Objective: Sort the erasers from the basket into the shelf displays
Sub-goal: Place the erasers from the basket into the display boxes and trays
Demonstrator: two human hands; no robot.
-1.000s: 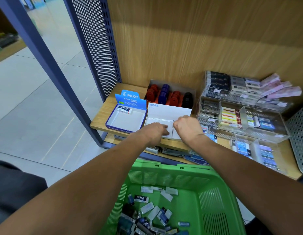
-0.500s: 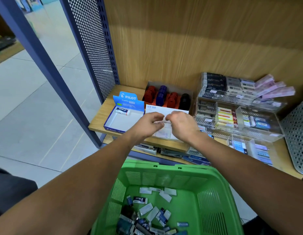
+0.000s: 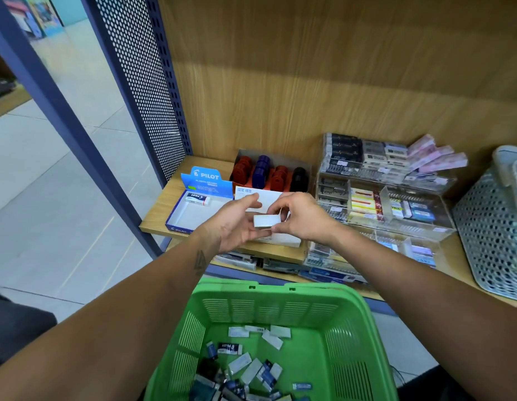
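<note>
Here, both hands on white eraser

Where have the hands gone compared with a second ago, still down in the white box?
Yes, moved: left hand and right hand have lifted out of the white display box toward the camera, holding a white eraser above it.
</note>
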